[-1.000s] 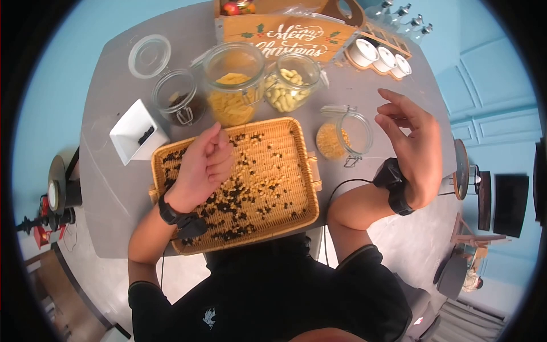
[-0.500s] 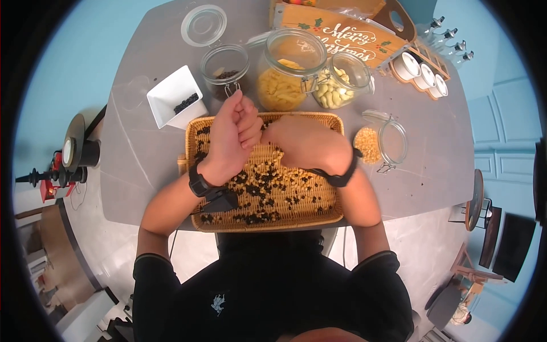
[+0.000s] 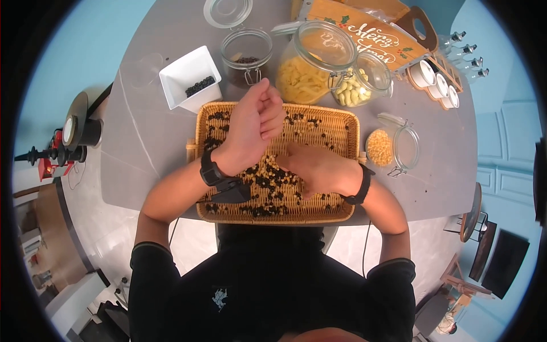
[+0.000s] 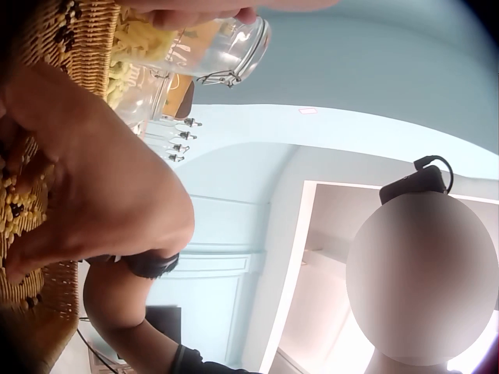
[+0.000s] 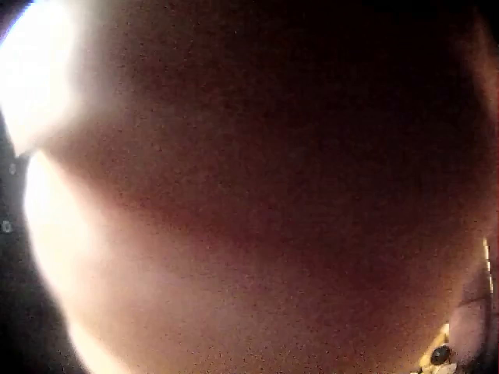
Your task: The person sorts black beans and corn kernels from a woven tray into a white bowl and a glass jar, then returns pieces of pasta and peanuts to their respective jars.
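A wicker basket point(image 3: 278, 219) holds scattered black beans point(image 3: 263, 211) mixed with yellow corn kernels point(image 4: 14, 214). My left hand point(image 3: 250, 128) hovers over its left part, fingers curled toward the palm; the inside of the palm is hidden. Lower and to the right, my right hand point(image 3: 325, 171) reaches down into the basket. In the left wrist view its thumb and fingers point(image 4: 27, 253) stand apart around the kernels and beans. The right wrist view is mostly filled by dark, blurred skin, with one black bean point(image 5: 441, 354) at the lower right corner.
Behind the basket stand a white dish point(image 3: 176, 85) with black beans, a jar of dark contents point(image 3: 246, 43), a pasta jar point(image 3: 302, 77) and a jar of pale, curved pieces point(image 3: 356, 91). An open jar of yellow kernels point(image 3: 380, 147) lies right of the basket. A wooden Christmas crate point(image 3: 364, 28) is farther back.
My right hand has come from beside the kernel jar into the basket, then moved lower and right, away from my left hand. The left hand stays over the basket, fingers curled. The head view has shifted.
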A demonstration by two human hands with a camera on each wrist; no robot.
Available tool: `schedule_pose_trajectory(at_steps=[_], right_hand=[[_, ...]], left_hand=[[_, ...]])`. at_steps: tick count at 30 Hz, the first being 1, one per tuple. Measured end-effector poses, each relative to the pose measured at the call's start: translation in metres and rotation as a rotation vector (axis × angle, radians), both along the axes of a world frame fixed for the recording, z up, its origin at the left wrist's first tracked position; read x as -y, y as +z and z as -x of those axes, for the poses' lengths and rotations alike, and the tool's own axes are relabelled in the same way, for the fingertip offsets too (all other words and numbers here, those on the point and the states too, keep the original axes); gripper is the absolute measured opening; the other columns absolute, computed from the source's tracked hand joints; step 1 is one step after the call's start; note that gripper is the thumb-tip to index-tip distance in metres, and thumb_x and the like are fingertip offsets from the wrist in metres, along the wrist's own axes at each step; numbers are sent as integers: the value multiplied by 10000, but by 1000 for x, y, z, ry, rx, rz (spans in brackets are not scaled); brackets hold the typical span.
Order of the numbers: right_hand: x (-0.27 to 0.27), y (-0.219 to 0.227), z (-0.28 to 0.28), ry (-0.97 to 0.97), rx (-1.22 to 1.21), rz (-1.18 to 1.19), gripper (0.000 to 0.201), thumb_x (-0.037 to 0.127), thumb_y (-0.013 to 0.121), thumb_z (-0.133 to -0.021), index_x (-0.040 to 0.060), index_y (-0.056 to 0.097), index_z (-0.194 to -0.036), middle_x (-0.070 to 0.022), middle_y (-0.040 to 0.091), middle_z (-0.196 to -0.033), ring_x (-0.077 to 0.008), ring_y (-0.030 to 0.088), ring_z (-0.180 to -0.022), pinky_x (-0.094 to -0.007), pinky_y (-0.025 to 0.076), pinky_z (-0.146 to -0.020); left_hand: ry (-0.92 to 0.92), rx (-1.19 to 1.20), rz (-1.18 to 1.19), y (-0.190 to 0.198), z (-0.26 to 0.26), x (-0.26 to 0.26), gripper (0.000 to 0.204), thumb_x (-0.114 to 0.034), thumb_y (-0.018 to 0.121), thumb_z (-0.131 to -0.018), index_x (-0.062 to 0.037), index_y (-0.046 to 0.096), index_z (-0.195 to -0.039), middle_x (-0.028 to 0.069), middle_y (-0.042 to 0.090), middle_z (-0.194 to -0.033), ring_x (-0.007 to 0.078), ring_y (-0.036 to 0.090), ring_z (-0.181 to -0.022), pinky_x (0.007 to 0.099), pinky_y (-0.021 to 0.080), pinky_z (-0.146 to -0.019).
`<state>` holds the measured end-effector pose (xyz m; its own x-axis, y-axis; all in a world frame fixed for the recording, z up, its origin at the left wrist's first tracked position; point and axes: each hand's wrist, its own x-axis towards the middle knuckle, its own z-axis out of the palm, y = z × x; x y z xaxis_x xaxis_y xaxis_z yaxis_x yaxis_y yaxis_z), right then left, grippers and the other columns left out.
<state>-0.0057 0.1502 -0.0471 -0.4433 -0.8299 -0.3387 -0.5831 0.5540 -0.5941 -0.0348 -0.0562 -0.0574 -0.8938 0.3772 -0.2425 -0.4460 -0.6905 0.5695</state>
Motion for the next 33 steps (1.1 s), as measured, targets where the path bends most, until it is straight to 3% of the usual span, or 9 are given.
schedule_pose_trajectory(at_steps=[11, 15, 17, 20, 23, 26, 29, 31, 33], right_hand=[[-6, -15, -2, -99, -61, 118, 302, -33, 841, -738, 4, 673, -986, -174, 673, -984, -436, 676, -965, -507, 522, -817], [-9, -23, 11, 38, -49, 119, 169, -52, 778, -730, -8, 691, -868, -168, 683, -878, -406, 691, -943, -502, 526, -791], [-11, -20, 13, -28, 10, 139, 129, -49, 751, -735, -5, 701, -844, -163, 688, -853, -391, 699, -921, -492, 533, -786], [-16, 4, 22, -64, -36, 177, 116, -44, 737, -745, -5, 709, -851, -160, 707, -871, -379, 708, -886, -475, 542, -778], [-21, 45, 24, -162, -202, 309, 128, -19, 752, -759, 11, 717, -878, -147, 719, -907, -383, 708, -885, -455, 550, -764], [-14, 91, 29, -219, -256, 396, 112, 8, 756, -780, 23, 707, -879, -155, 710, -924, -400, 690, -926, -474, 548, -778], [1, 97, 33, -219, -339, 445, 142, 23, 769, -798, 27, 697, -919, -155, 689, -935, -406, 673, -953, -480, 544, -801], [8, 91, 35, -249, -333, 387, 177, 36, 780, -803, 32, 697, -959, -155, 679, -976, -409, 665, -988, -485, 545, -814], [7, 86, 33, -265, -336, 322, 301, 24, 777, -819, 58, 706, -1110, -142, 663, -1059, -400, 664, -1001, -481, 550, -821]], left_hand=[[-35, -27, 1, -5, -1, -1, 377, -392, 459, -1160, -119, 548, -916, -76, 296, -672, 60, 266, -547, 242, 236, -495], [-69, 54, -78, -7, 0, -1, 362, -372, 461, -1157, -116, 549, -915, -55, 355, -700, 83, 326, -583, 254, 292, -530], [-120, 118, -181, -15, 3, 0, 354, -361, 459, -1155, -114, 550, -919, -39, 405, -724, 102, 384, -619, 266, 349, -574], [-57, 120, -201, -14, 1, -3, 319, -331, 514, -1135, -98, 587, -928, 0, 511, -808, 139, 523, -736, 273, 467, -672], [-18, 127, -169, -22, 5, -5, 319, -321, 521, -1129, -79, 631, -954, 67, 649, -937, 213, 644, -930, 354, 548, -869], [-153, 68, -290, -41, 9, -1, 370, -335, 472, -1141, -7, 642, -1157, 161, 695, -1228, 305, 666, -1188, 450, 531, -1067], [-213, 281, -266, 2, -1, -15, 488, -385, 347, -1168, 21, 580, -1306, 186, 667, -1258, 337, 649, -1245, 507, 533, -1105], [-314, 226, -356, 2, -3, -11, 533, -410, 304, -1174, 23, 534, -1384, 193, 654, -1313, 342, 635, -1289, 519, 523, -1128], [-348, 202, -338, 3, -5, -9, 563, -430, 276, -1178, 17, 511, -1424, 193, 647, -1347, 343, 630, -1306, 529, 516, -1144]])
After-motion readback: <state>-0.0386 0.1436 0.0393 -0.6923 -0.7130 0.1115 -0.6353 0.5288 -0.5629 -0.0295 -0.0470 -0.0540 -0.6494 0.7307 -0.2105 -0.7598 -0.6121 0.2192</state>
